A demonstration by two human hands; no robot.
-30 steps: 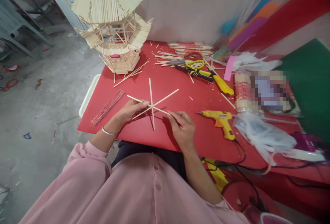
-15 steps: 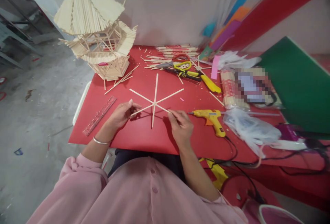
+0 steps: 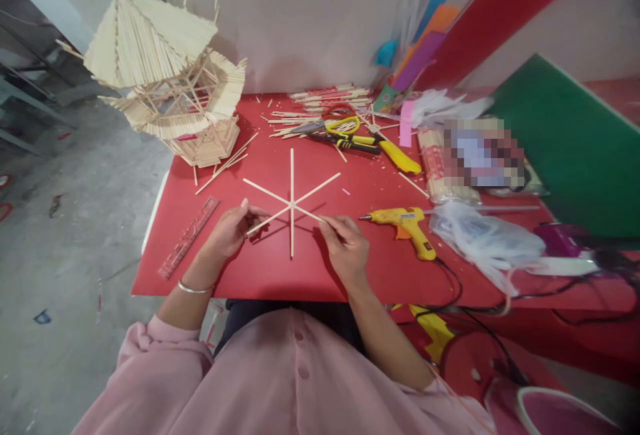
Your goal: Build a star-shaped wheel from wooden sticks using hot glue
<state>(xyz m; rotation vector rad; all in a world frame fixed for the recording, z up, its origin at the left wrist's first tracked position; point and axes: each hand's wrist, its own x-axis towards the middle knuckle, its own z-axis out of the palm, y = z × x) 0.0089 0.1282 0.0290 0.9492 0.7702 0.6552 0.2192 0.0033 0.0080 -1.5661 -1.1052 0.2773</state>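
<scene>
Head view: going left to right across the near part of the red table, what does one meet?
ruler → left hand → stick star → right hand → glue gun → plastic bag

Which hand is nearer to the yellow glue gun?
Right. The right hand lies just left of the glue gun, apart from it; the left hand is farther left, beyond the stick star.

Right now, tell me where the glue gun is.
In the head view, the glue gun lies on the red table just right of the right hand, with a plastic bag beyond it.
</scene>
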